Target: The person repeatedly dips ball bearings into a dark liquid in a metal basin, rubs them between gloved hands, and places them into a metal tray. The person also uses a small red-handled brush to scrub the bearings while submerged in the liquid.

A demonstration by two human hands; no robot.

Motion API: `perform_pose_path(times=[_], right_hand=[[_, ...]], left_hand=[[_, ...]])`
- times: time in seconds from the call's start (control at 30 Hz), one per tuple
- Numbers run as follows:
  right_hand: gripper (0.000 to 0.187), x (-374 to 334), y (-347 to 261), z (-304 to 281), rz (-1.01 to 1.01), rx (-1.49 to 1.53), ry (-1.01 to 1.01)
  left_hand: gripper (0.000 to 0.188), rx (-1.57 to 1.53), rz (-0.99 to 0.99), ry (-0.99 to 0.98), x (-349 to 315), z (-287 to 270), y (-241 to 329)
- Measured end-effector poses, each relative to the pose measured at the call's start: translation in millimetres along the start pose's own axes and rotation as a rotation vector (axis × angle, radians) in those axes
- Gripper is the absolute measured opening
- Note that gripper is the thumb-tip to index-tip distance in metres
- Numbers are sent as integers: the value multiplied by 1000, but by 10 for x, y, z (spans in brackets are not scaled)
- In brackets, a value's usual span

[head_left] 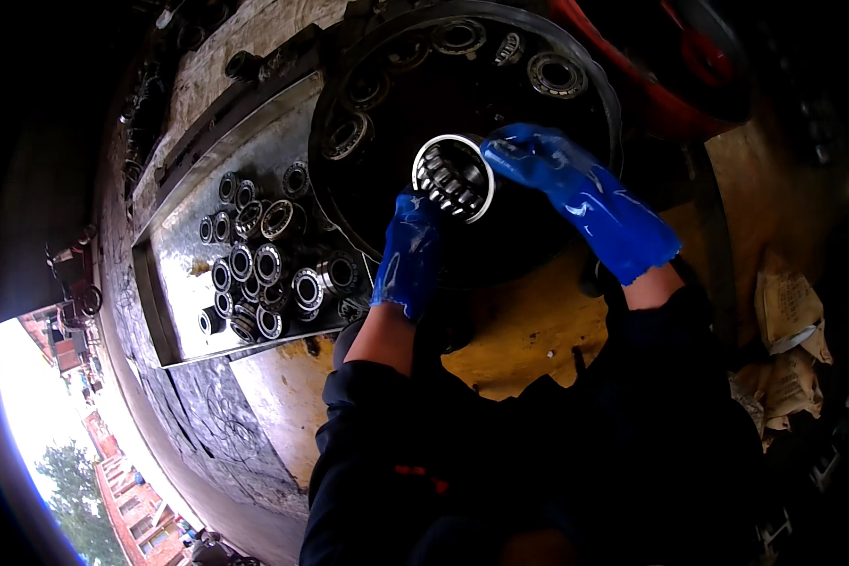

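Note:
Both my hands wear wet blue rubber gloves and hold one large steel roller bearing (pixel 454 175) over a round black basin (pixel 606 106). My left hand (pixel 406 257) grips the bearing from below. From the right, my right hand (pixel 575 193) clasps its outer ring. The bearing is tilted so its rollers and shiny rim face me. Several more bearings lie around the inside edge of the basin, one of them a ring bearing (pixel 556 74) at the far right.
A shallow metal tray (pixel 181 274) to the left holds several smaller bearings (pixel 269 264) packed together. A yellowish surface (pixel 519 330) lies under the basin. Red machinery (pixel 689 57) stands behind. Crumpled sacks (pixel 788 311) sit at the right.

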State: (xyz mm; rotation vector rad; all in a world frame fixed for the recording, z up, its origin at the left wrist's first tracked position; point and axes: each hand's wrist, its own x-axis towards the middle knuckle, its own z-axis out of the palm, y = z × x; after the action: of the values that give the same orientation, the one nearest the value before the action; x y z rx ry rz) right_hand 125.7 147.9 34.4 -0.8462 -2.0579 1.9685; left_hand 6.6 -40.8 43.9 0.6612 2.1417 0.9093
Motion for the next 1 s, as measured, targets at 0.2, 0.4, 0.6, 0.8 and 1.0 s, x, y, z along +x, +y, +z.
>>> perform_pose_path(times=[0.2, 0.4, 0.6, 0.8, 1.0], right_hand=[[47, -74, -15, -86, 307, -550, -66], [39, -245, 76, -83, 298, -249, 37], [37, -293, 129, -158, 263, -47, 96], [39, -296, -97, -37, 233, -160, -4], [66, -340, -236, -14, 212, -13, -38]], left_hand=[[39, -325, 121, 58, 36, 181, 35], [39, -461, -38, -150, 398, -26, 69], [46, -1126, -476, -227, 451, -154, 147], [46, -1318, -565, -164, 307, 43, 470], [41, -1319, -442, -100, 435, 42, 169]])
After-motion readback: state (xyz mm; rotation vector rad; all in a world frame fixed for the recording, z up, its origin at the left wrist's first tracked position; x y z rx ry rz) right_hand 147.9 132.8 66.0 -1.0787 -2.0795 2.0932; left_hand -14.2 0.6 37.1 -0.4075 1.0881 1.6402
